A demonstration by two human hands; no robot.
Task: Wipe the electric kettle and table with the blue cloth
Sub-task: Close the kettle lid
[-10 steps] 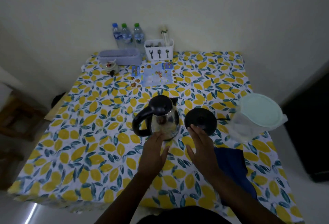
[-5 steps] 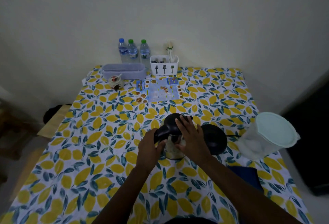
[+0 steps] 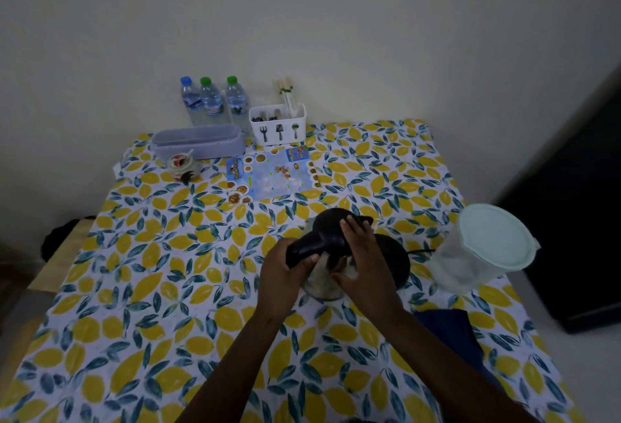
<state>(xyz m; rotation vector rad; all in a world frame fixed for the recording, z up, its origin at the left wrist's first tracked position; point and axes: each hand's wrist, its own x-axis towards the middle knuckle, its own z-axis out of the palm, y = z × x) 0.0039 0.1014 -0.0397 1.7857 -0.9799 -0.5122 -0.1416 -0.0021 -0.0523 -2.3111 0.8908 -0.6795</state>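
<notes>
The left hand [image 3: 281, 279] holds the black handle of the shiny steel electric kettle [image 3: 327, 256]. The right hand [image 3: 364, 266] is wrapped around its lid and side. What is inside the kettle is hidden. Right of the hands stands a clear plastic tub with a pale green lid [image 3: 484, 247], close to the table's [image 3: 141, 288] edge. The dark blue cloth [image 3: 450, 332] lies near the right wrist. Left of the hands the table is open.

Right forearm hides part of blue cloth [image 3: 450, 332]; kettle [image 3: 327, 244] body mostly covered.
</notes>
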